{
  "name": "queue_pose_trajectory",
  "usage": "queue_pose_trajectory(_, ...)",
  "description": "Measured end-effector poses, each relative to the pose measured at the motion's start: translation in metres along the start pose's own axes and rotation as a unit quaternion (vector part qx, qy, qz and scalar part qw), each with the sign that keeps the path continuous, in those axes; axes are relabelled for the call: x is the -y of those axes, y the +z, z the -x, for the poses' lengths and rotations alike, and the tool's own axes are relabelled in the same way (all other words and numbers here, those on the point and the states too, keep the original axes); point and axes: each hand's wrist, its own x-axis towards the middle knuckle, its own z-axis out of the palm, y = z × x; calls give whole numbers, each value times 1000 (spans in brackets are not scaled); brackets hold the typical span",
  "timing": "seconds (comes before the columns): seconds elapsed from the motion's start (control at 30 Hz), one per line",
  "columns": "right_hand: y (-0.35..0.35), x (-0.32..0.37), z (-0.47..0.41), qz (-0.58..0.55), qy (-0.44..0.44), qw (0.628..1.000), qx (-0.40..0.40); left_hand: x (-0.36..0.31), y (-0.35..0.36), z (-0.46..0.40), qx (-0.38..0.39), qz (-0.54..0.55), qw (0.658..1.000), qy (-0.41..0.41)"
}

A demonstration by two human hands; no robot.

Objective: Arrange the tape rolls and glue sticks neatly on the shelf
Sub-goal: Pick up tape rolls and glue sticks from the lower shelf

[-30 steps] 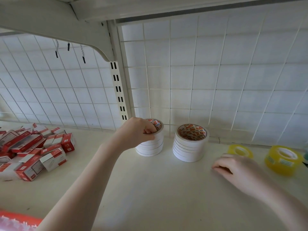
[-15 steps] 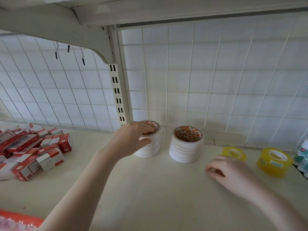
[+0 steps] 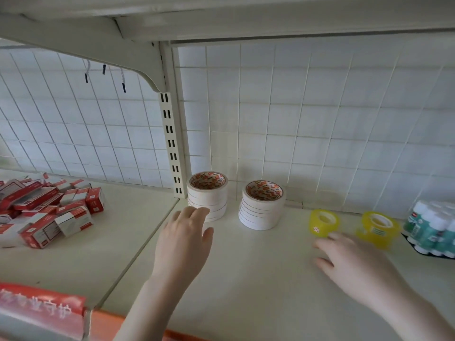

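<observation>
Two stacks of white tape rolls stand at the back of the shelf [image 3: 246,279]: the left stack [image 3: 208,193] by the slotted upright, the right stack [image 3: 263,205] beside it. Two yellow tape rolls lie further right, one [image 3: 323,221] tilted, the other [image 3: 378,226] near a shrink-wrapped pack of glue sticks [image 3: 433,230]. My left hand [image 3: 184,242] hovers just in front of the left stack with fingers straight, holding nothing. My right hand [image 3: 349,264] reaches over the shelf, fingertips close to the first yellow roll, empty.
A heap of red and white small boxes [image 3: 46,207] fills the neighbouring shelf on the left. A wire grid back panel [image 3: 295,119] closes the rear. A red price strip [image 3: 41,308] runs along the front edge at lower left.
My left hand has let go of the left white stack and drawn back towards me. My right hand has shifted right towards the yellow rolls. The view has moved, bringing the glue sticks in.
</observation>
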Motion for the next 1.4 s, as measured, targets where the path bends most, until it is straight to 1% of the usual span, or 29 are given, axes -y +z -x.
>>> queue_pose_trajectory(0.07,3,-5,15,-13,13,999,-46,-13,3,10,10,12,1000,-16)
queue_pose_trajectory(0.13,12,-20,30,-63,44,992,-103,-30,7,20,16,26,999,-29)
queue_pose_trajectory(0.17,16,-27,38,-72,56,988,-123,-38,9,26,19,32,999,-35)
queue_pose_trajectory(0.37,33,-83,92,-91,98,973,-186,-92,20,54,44,53,997,-42)
queue_pose_trajectory(0.57,42,-123,139,-106,173,957,-207,-143,26,76,71,78,994,-17)
queue_pose_trajectory(0.73,39,-134,181,-81,243,940,-226,-185,30,84,92,118,988,48)
queue_pose_trajectory(0.83,34,-141,211,-66,295,922,-240,-210,34,89,114,146,978,90)
queue_pose_trajectory(0.97,28,-158,255,-37,340,910,-235,-252,41,101,140,183,965,124)
queue_pose_trajectory(1.1,24,-191,298,-44,395,888,-232,-306,46,118,162,215,945,185)
queue_pose_trajectory(1.17,23,-209,319,-47,406,880,-242,-336,48,126,160,221,939,210)
queue_pose_trajectory(1.23,24,-230,339,-43,413,876,-247,-367,51,134,155,222,936,226)
queue_pose_trajectory(1.3,26,-257,360,-50,428,872,-234,-402,56,142,153,226,933,236)
queue_pose_trajectory(1.4,31,-309,397,-54,437,868,-228,-465,67,160,156,242,926,242)
